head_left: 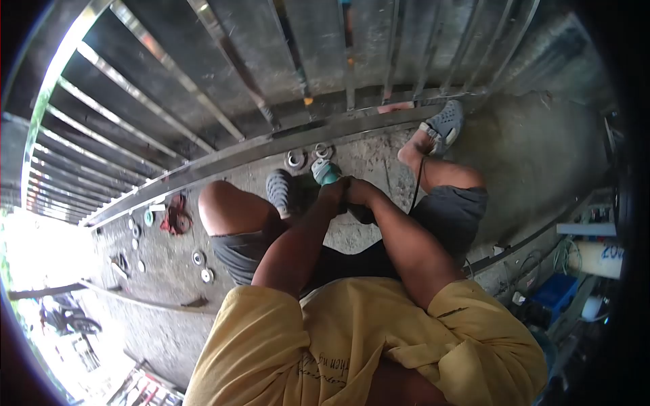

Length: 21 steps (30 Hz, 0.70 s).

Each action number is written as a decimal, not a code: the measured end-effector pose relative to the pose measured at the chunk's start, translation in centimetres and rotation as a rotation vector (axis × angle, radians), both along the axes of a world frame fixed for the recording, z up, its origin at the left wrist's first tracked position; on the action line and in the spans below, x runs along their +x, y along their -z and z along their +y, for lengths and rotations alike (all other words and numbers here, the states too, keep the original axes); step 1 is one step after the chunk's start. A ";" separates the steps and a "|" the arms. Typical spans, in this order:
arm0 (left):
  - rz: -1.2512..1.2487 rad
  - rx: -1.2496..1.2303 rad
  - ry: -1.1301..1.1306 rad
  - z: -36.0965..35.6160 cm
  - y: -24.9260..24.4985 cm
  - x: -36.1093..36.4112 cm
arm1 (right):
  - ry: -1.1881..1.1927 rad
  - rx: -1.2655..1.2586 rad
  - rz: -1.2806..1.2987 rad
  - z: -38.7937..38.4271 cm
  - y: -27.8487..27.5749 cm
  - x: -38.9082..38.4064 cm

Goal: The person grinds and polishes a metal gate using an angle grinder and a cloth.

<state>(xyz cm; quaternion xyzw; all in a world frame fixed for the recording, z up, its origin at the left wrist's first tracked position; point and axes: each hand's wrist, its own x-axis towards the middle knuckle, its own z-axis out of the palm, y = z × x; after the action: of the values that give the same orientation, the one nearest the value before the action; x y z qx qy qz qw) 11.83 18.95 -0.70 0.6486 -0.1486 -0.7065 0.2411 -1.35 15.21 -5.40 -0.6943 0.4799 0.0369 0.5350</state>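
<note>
A teal angle grinder (330,178) with a grey metal head is held between my knees, its head pointing toward the gate's bottom rail. My left hand (332,194) is wrapped round its body just behind the head. Close behind it, my right hand (361,192) is closed on the dark rear part of the tool. A black cord (417,183) runs past my right leg. Two round discs or rings (296,160) lie on the concrete just beyond the grinder, near the rail.
A shiny metal barred gate (264,143) spans the far side. On the left floor lie a red cloth (176,216), loose discs (198,258) and small tools. A long bar (145,299) lies nearby. To the right are a blue crate (554,296) and a shelf (586,229).
</note>
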 end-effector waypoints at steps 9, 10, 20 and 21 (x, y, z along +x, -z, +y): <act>-0.369 -0.282 0.959 -1.4 13.1 0.1 | 0.313 0.345 -0.253 3.4 8.9 -1.5; -0.397 -0.323 1.096 -2.2 14.0 0.0 | 0.372 0.421 -0.270 3.4 7.0 -1.3; -0.167 0.176 0.449 -2.4 10.4 1.4 | -0.063 0.021 -0.008 0.5 3.7 1.4; -0.173 0.165 0.419 -2.2 10.6 1.6 | -0.103 0.062 0.009 0.2 5.2 1.4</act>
<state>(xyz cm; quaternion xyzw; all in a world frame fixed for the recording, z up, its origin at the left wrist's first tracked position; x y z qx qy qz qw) 13.44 16.75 -11.32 0.6792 -0.2420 -0.6926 0.0217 0.06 15.44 -10.62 -0.7009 0.4447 0.0824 0.5516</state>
